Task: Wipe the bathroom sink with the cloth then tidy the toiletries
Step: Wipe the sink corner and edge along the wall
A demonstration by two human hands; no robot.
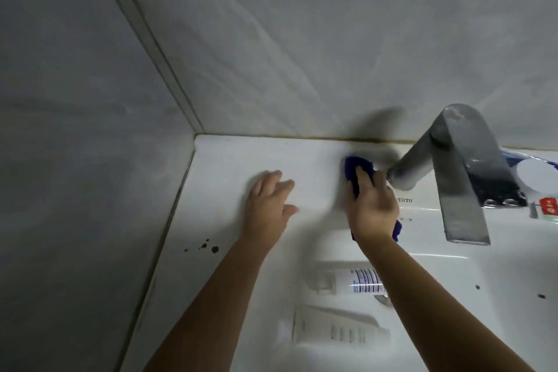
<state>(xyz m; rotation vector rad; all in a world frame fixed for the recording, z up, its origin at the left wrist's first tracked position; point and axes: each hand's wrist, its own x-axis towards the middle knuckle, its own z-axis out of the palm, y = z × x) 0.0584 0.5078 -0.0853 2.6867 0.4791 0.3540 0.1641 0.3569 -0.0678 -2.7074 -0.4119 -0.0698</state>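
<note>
My right hand [374,205] presses a dark blue cloth [354,167] onto the white sink's back ledge [271,154], just left of the faucet base. Cloth sticks out past my fingertips and below my wrist. My left hand [268,205] lies flat and open on the ledge to the left, holding nothing. Two white toiletry tubes lie in the basin below my arms: one with a barcode [347,281] and one nearer me [338,329]. A red-and-white package [546,205] sits on the ledge at the far right.
A grey metal faucet [453,166] rises right of my right hand, its spout over the basin. Dark spots [208,246] mark the sink's left rim. The drain [383,300] peeks out beside my right forearm. Grey tiled walls close off the left side and the back.
</note>
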